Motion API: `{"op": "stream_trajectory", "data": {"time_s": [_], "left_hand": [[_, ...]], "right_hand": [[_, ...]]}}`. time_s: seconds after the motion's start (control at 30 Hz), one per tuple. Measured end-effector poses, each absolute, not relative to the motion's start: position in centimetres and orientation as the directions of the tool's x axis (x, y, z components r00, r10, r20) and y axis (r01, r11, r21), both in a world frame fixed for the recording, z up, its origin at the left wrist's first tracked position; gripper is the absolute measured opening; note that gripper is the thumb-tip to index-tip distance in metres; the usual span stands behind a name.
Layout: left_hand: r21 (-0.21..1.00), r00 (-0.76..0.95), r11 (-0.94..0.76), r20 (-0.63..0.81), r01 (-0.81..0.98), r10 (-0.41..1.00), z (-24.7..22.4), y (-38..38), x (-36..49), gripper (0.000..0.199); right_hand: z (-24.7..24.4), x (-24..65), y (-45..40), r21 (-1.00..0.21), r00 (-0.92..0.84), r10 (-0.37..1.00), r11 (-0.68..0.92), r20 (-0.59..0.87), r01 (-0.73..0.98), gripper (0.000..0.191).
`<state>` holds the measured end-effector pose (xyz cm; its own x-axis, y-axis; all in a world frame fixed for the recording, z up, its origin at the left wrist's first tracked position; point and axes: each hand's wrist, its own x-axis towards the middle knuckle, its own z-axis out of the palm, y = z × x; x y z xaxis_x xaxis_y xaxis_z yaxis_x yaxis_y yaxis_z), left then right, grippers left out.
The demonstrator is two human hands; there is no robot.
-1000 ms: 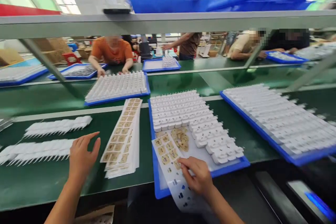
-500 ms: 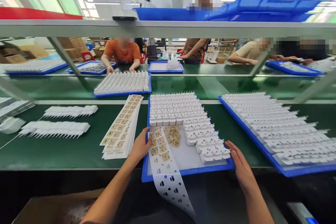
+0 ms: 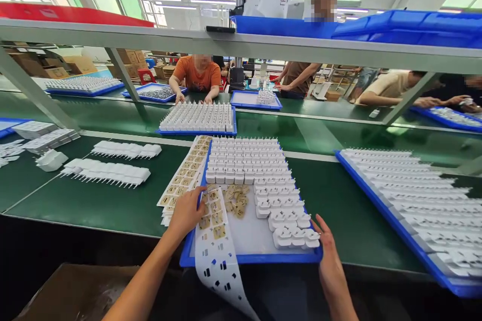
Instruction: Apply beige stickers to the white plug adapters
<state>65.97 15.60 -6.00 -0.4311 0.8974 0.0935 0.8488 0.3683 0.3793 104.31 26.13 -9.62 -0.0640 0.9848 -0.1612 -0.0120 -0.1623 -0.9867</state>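
Observation:
Both hands are at the sides of a blue tray [image 3: 259, 259] that juts over the table's front edge. My left hand [image 3: 188, 213] grips its left rim, thumb over the edge beside a white sheet of tan stickers [image 3: 216, 253]; the lower end of that sheet, with its stickers gone, hangs over the front. My right hand [image 3: 329, 251] holds the right rim near the front corner, its thumb side hidden. Rows of white plastic housings with pins [image 3: 246, 160] fill the tray's back and right. Loose tan pieces [image 3: 236, 200] lie in a heap near the middle.
More sticker sheets [image 3: 178, 180] lie partly under the tray's left side. Two rows of white housings [image 3: 109, 171] are farther left. Another full blue tray [image 3: 380, 210] stands at the right. Across the table, a person in orange [image 3: 198, 77] works behind a filled tray [image 3: 198, 118].
The tray has shifted left with both hands on it, and its left side now overlaps the stacked sticker sheets. The head view has also turned and tilted a little.

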Motion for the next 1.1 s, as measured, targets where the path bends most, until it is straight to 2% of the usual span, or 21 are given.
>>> {"op": "stream_trajectory", "data": {"time_s": [0.17,0.27,0.33,0.4,0.43,0.5,0.57,0.7,0.8,0.97,1.1], "left_hand": [[0.459,-0.461,0.355,0.139,0.814,0.876,-7.0,13.0,61.6,0.040],[0.503,-0.490,0.365,0.138,0.783,0.861,-7.4,11.7,59.6,0.040],[0.527,-0.515,0.381,0.131,0.760,0.847,-7.6,11.1,58.8,0.040],[0.540,-0.539,0.400,0.121,0.740,0.834,-7.9,10.7,58.5,0.041],[0.544,-0.550,0.410,0.117,0.732,0.827,-8.0,10.7,58.5,0.041],[0.550,-0.571,0.427,0.114,0.718,0.813,-8.3,10.6,58.5,0.040],[0.557,-0.588,0.435,0.123,0.707,0.799,-8.5,10.6,58.5,0.039],[0.568,-0.618,0.447,0.145,0.691,0.773,-8.6,10.4,58.6,0.038],[0.582,-0.629,0.453,0.134,0.675,0.765,-8.4,10.4,58.9,0.038],[0.641,-0.703,0.477,0.141,0.601,0.697,-8.7,10.5,59.3,0.040],[0.652,-0.713,0.510,0.066,0.560,0.698,-9.5,9.7,58.2,0.051]], "right_hand": [[-11.9,101.8,25.8,-0.990,-0.156,0.978,-0.138,-0.140,0.022,0.094],[-11.1,101.6,29.2,-0.973,-0.243,0.942,-0.217,-0.231,0.084,0.102],[-8.7,100.8,33.5,-0.958,-0.256,0.935,-0.193,-0.245,0.211,0.092],[-5.3,98.3,39.3,-0.945,-0.268,0.960,0.019,-0.074,0.328,0.075],[-3.7,96.3,42.5,-0.905,-0.317,0.948,0.101,-0.039,0.414,0.067],[-1.5,91.4,49.1,-0.873,-0.344,0.938,0.142,-0.031,0.467,0.049],[-0.7,85.8,55.4,-0.833,-0.350,0.935,0.154,-0.050,0.532,0.038],[-1.8,76.6,64.4,-0.747,-0.349,0.929,0.147,-0.120,0.648,0.035],[-2.7,73.1,68.2,-0.683,-0.374,0.913,0.167,-0.166,0.711,0.032],[-4.2,72.6,71.8,-0.580,-0.346,0.928,0.206,-0.141,0.788,0.031],[-5.6,75.1,73.6,-0.520,-0.247,0.961,0.151,-0.121,0.841,0.033]]}}
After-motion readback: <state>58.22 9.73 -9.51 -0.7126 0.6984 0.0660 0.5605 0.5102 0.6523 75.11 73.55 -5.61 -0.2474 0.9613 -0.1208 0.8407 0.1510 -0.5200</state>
